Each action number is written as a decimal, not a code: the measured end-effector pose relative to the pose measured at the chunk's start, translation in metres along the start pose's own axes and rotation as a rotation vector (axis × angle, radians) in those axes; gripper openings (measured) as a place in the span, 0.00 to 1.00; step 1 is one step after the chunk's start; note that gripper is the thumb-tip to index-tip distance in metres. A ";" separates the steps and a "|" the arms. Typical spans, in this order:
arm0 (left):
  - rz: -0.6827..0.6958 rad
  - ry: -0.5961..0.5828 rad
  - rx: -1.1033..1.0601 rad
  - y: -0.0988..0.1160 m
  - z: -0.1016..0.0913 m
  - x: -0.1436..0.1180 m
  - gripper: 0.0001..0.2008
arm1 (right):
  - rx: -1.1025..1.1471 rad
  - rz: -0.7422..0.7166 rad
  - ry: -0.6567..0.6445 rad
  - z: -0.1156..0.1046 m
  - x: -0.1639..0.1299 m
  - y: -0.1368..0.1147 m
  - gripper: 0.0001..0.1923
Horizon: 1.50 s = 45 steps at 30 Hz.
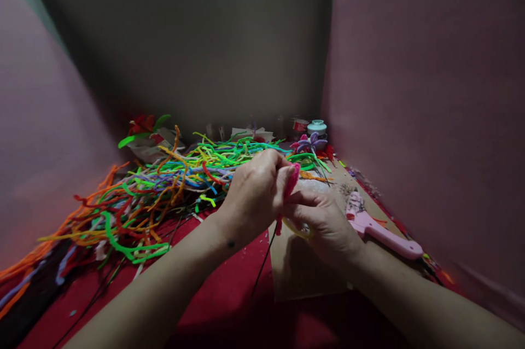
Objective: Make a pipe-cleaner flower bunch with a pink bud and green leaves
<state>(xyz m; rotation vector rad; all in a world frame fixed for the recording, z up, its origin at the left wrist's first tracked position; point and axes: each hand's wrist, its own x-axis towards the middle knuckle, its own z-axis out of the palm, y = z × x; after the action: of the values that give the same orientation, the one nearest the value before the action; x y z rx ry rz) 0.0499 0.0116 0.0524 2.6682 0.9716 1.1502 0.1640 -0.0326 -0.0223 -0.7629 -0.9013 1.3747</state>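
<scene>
My left hand [256, 193] pinches the top of a pink pipe-cleaner piece [290, 182], its fingers closed around it. Just below and to the right, my right hand [326, 226] grips the lower part of the same piece, where a thin dark wire stem [262, 264] trails down towards me. A yellow loop [297, 228] shows under the right hand's fingers. Both hands meet above a brown cardboard sheet [303, 275] lying on the red cloth [221, 294].
A big tangle of coloured pipe cleaners [164, 185] spreads left and behind the hands. A pink glue gun [379, 231] lies to the right. A purple pipe-cleaner flower [311, 144], a small teal-lidded jar [317, 127] and a red flower [141, 124] stand at the back. Pink walls close in on both sides.
</scene>
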 end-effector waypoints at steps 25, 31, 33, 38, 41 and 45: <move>-0.165 -0.247 -0.286 -0.017 0.011 -0.046 0.07 | 0.108 0.037 0.118 -0.001 0.006 0.002 0.06; 0.059 -0.083 0.270 -0.026 0.036 -0.062 0.06 | 0.109 0.034 0.212 0.001 0.005 0.007 0.07; 0.169 -0.057 0.382 -0.030 0.039 -0.064 0.08 | 0.106 0.012 0.227 0.001 0.005 0.009 0.07; 0.251 -0.025 0.422 -0.033 0.040 -0.065 0.09 | 0.117 0.002 0.238 0.001 0.006 0.011 0.07; 0.111 -0.049 0.168 -0.032 0.039 -0.064 0.10 | 0.091 -0.002 0.219 0.001 0.005 0.010 0.06; -0.221 -0.104 -0.271 -0.030 0.035 -0.060 0.10 | 0.027 -0.019 0.145 0.001 0.003 0.010 0.04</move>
<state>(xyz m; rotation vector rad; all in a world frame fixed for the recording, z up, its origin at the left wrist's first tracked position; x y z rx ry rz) 0.0264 0.0063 -0.0195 2.3181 0.9838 1.0062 0.1581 -0.0287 -0.0297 -0.8202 -0.7731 1.2946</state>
